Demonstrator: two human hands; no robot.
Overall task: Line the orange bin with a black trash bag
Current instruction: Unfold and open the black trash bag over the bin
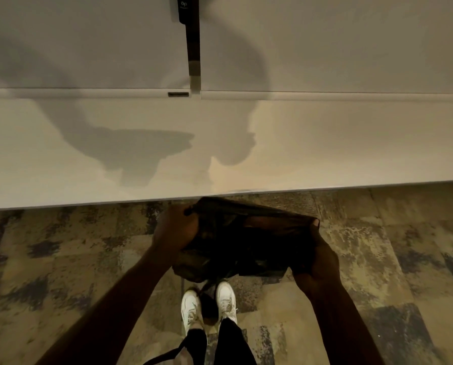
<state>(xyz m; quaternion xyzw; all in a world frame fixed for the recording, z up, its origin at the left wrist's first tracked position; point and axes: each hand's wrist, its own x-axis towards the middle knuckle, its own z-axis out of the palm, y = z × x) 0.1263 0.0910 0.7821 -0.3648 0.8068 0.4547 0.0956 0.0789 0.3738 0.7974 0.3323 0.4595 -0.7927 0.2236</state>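
Note:
A black trash bag point(236, 241) hangs stretched between my two hands above the floor, just in front of the table edge. My left hand point(174, 230) grips the bag's rim on the left. On the right, my right hand point(317, 256) holds the other side of the rim. The bag's mouth is pulled wide and its body sags down toward my shoes. No orange bin is in view.
A white table point(325, 154) runs across the view, with its front edge right above the bag. A white wall with a dark vertical strip point(192, 35) stands behind it. My white shoes point(209, 304) stand on patterned carpet point(378, 246) below the bag.

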